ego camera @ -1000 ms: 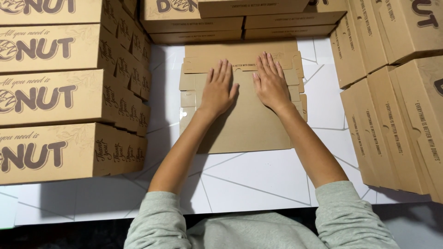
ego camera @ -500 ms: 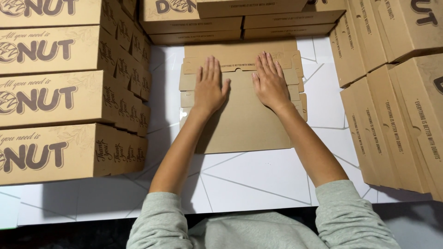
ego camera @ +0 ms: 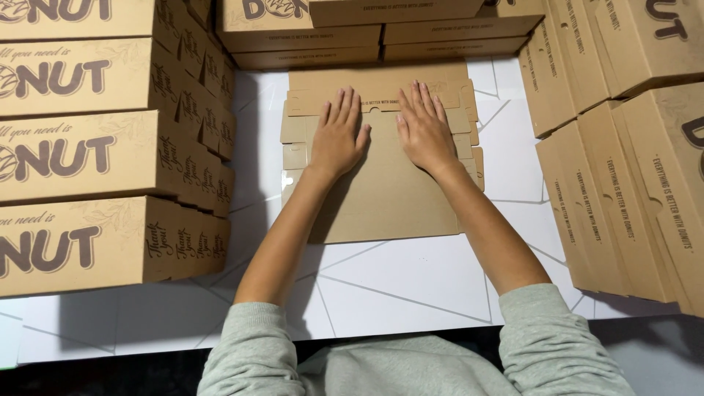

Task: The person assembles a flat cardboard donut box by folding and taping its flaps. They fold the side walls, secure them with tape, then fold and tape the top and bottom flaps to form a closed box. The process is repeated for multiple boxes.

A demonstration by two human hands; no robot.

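Observation:
A flat, unfolded brown cardboard box blank [ego camera: 389, 198] lies on the white table [ego camera: 411, 286] in front of me. My left hand [ego camera: 337, 136] rests palm down on its upper left part, fingers spread and pointing away from me. My right hand [ego camera: 425, 128] presses flat on the upper right part, just beside the left hand. Both hands sit near the fold line and the small flaps at the blank's far end. Neither hand holds anything.
Assembled brown printed cardboard boxes are stacked on the left [ego camera: 95, 161], along the back [ego camera: 367, 29] and on the right [ego camera: 631, 161], walling in the work spot. The table's near edge runs by my grey sleeves [ego camera: 543, 352].
Both hands have slid a little farther up the cardboard blank, toward its far end. The blank itself has stayed in place.

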